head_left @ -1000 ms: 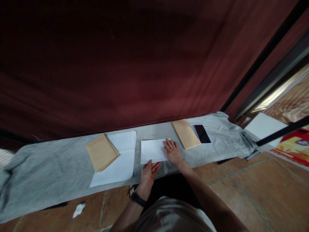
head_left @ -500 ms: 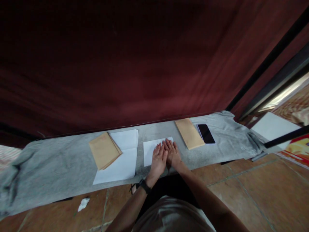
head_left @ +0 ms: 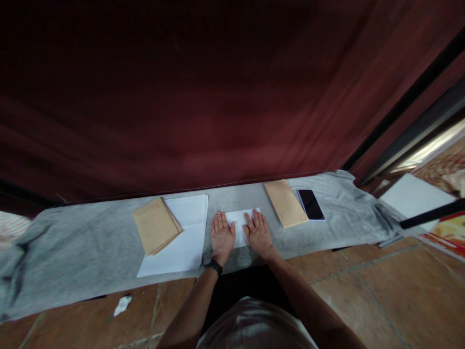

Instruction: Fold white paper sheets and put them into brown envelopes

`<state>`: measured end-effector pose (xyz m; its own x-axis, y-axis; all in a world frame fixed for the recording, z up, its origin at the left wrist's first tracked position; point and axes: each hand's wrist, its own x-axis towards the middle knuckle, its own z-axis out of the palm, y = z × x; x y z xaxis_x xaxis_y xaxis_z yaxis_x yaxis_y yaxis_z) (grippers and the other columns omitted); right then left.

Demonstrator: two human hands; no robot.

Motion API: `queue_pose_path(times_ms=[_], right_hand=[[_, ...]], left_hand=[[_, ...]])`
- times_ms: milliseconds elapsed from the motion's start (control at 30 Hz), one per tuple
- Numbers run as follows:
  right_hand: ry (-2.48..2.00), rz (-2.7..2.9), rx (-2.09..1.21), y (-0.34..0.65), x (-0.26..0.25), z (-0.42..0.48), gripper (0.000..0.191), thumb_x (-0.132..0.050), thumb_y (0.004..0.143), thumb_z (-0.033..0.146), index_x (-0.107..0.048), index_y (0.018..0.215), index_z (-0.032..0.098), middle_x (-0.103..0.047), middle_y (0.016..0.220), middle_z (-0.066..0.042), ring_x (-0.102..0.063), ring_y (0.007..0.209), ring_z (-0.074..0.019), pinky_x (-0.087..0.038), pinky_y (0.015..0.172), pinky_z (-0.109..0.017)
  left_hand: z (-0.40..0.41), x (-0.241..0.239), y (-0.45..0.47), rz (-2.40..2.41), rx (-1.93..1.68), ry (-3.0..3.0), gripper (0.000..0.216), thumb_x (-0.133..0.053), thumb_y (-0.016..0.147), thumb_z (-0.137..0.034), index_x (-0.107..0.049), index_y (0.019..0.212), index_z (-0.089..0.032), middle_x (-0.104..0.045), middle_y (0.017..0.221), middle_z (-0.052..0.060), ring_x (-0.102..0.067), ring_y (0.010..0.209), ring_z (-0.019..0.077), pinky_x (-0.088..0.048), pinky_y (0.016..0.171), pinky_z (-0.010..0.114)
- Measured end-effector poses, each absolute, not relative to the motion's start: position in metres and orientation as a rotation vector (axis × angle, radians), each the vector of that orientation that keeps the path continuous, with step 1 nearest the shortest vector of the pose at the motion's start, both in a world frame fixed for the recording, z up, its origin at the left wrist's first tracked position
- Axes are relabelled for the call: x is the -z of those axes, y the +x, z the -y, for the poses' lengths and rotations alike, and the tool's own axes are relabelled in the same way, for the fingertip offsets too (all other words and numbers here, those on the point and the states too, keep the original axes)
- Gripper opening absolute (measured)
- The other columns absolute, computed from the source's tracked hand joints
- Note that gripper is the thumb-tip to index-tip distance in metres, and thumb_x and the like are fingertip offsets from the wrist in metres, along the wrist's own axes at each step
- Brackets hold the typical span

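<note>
Backdrop: dark red curtain, hanging behind the full length of the desk.

Surface: long narrow desk, draped in a grey cloth that bunches at both ends. Brown tiled floor in front.

Item 1. Folded white paper, centre of the desk, lying flat on the cloth between and beneath the two hands.

Item 2. Left hand, fingers spread and released, palm down. It presses on the left edge of the folded paper and grasps nothing. Black watch on the wrist.

Item 3. Right hand, likewise flat and released, palm down on the right part of the same paper. The two hands lie side by side, near but apart, with a strip of paper showing between them.

Item 4. White sheets, a loose stack just left of the left hand, square to the desk's front edge.

Item 5. Brown envelopes, a small pile resting on the left part of the white sheets, turned at an angle.

Item 6. Single brown envelope, right of the folded paper, apart from it, angled.

Item 7. Phone, dark screen up, just beside the single envelope on its right.

Item 8. Paper scrap, crumpled, on the floor below the desk's left half.

Item 9. White board, beyond the desk's right end, crossed by a black bar.
</note>
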<state>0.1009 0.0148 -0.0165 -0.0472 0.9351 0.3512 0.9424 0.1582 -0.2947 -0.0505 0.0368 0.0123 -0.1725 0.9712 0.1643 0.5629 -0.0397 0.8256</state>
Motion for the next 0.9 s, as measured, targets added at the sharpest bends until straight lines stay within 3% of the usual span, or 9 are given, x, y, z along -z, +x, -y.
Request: queue_pose_path(times_ms=[233,400,500,600,733,900], right_hand=[[-1.814,1.853,0.039,0.097,0.018,-0.013,0.057,-0.047,0.102,0.040,-0.043,0.153,0.015,-0.033,0.161,-0.022,-0.032,0.149,-0.0374,-0.030,0.116,-0.060],[-1.832,1.856,0.018,0.097,0.018,-0.013,0.057,-0.047,0.102,0.040,-0.044,0.152,0.015,-0.033,0.161,-0.022,-0.032,0.148,-0.0374,-0.028,0.118,-0.060],[-1.831,1.861,0.009,0.098,0.016,-0.013,0.057,-0.046,0.102,0.040,-0.043,0.153,0.015,-0.034,0.160,-0.022,-0.034,0.148,-0.0373,-0.027,0.118,-0.061],[-1.858,1.884,0.002,0.097,0.013,-0.012,0.057,-0.046,0.102,0.040,-0.045,0.152,0.013,-0.033,0.160,-0.023,-0.035,0.147,-0.0378,-0.027,0.118,-0.061],[-1.869,1.898,0.011,0.098,0.014,-0.011,0.054,-0.048,0.101,0.038,-0.048,0.149,0.014,-0.035,0.159,-0.022,-0.037,0.146,-0.0370,-0.028,0.118,-0.060],[-1.750,1.731,-0.170,0.115,0.017,-0.025,0.044,-0.042,0.101,0.031,-0.056,0.141,0.018,-0.053,0.149,-0.016,-0.047,0.140,-0.0280,-0.036,0.117,-0.052]], left_hand=[[-0.018,-0.019,-0.067,-1.800,-1.264,1.452,0.044,-0.064,0.083,-0.024,-0.064,0.125,-0.011,-0.046,0.154,0.022,-0.029,0.151,0.0330,-0.015,0.125,0.052],[-0.011,-0.034,-0.075,-1.729,-1.243,1.152,0.038,-0.074,0.068,-0.016,-0.067,0.106,-0.018,-0.069,0.122,0.015,-0.052,0.134,0.0328,-0.029,0.120,0.048],[-0.015,-0.042,-0.078,-1.702,-1.262,0.997,0.034,-0.077,0.065,-0.017,-0.066,0.097,-0.020,-0.072,0.094,0.006,-0.064,0.112,0.0284,-0.044,0.107,0.045],[-0.018,-0.046,-0.081,-1.639,-1.272,0.895,0.021,-0.074,0.067,-0.018,-0.066,0.086,-0.019,-0.069,0.077,0.002,-0.068,0.083,0.0212,-0.054,0.083,0.034],[-0.014,-0.050,-0.079,-1.578,-1.260,0.850,0.014,-0.074,0.065,-0.019,-0.067,0.077,-0.017,-0.066,0.065,0.000,-0.061,0.059,0.0165,-0.051,0.062,0.028],[-0.015,-0.070,-0.076,-1.523,-1.276,0.906,0.008,-0.073,0.069,-0.022,-0.068,0.073,-0.017,-0.066,0.064,0.000,-0.058,0.058,0.0164,-0.048,0.059,0.027]])
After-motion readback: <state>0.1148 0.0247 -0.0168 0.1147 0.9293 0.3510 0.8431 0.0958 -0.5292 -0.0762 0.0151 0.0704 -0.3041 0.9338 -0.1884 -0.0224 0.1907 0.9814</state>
